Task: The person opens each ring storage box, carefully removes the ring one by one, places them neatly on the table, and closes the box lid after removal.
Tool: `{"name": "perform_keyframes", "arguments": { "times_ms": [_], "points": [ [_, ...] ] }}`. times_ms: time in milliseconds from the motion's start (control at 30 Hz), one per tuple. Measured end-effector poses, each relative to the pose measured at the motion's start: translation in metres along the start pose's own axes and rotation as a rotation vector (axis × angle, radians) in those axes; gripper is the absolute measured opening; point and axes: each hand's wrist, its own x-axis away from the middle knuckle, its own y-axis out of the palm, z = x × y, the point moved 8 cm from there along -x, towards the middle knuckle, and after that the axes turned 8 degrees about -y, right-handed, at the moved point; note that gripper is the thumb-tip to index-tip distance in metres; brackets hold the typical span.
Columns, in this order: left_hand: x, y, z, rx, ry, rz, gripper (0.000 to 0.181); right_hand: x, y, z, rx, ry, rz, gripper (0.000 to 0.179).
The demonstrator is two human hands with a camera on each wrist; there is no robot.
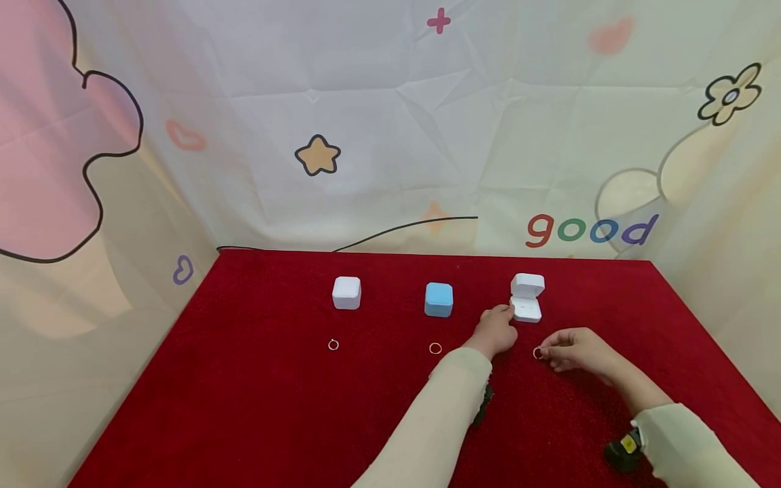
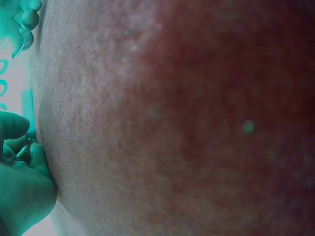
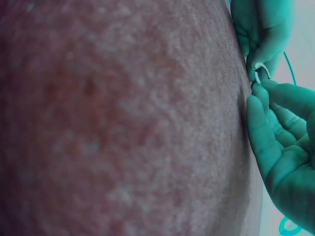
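Observation:
A white ring box (image 1: 527, 298) stands with its lid up at the right of the table. My left hand (image 1: 493, 331) grips the left side of its base, fingers curled; how far they wrap round it is hidden. Just in front of the box, my right hand (image 1: 576, 350) pinches a small ring (image 1: 537, 353) between thumb and fingertips. The right wrist view shows that ring (image 3: 261, 72) upright at the fingertips, its band studded and pale. In the left wrist view, the left hand (image 2: 24, 182) appears at the lower left edge with bent fingers.
Left of the hands stand a closed blue box (image 1: 438, 299) and a closed white box (image 1: 346, 293). A gold-coloured ring (image 1: 435, 348) lies before the blue one, and another ring (image 1: 333, 344) before the white one. Red cloth (image 1: 244, 393) covers the table; a printed curtain (image 1: 390, 135) hangs behind.

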Motion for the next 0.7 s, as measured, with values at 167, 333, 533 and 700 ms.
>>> {"name": "perform_keyframes", "arguments": {
  "times_ms": [167,333,533,700],
  "points": [
    [0.0007,-0.0005,0.0005,-0.002,0.004,0.004,0.053,-0.0011,0.0004,0.0031,0.009,0.008,0.0,0.033],
    [-0.0009,0.0011,0.0002,0.017,-0.003,-0.001,0.053,-0.0006,0.0003,0.003,0.026,0.019,0.007,0.032],
    [-0.0009,0.0014,-0.0004,0.026,-0.011,-0.004,0.052,-0.0004,0.0014,0.0002,0.035,0.016,0.005,0.03],
    [-0.0014,0.0009,0.0,0.018,-0.009,-0.005,0.053,-0.0006,0.002,-0.0032,0.051,0.004,0.006,0.03]
  ]
}}
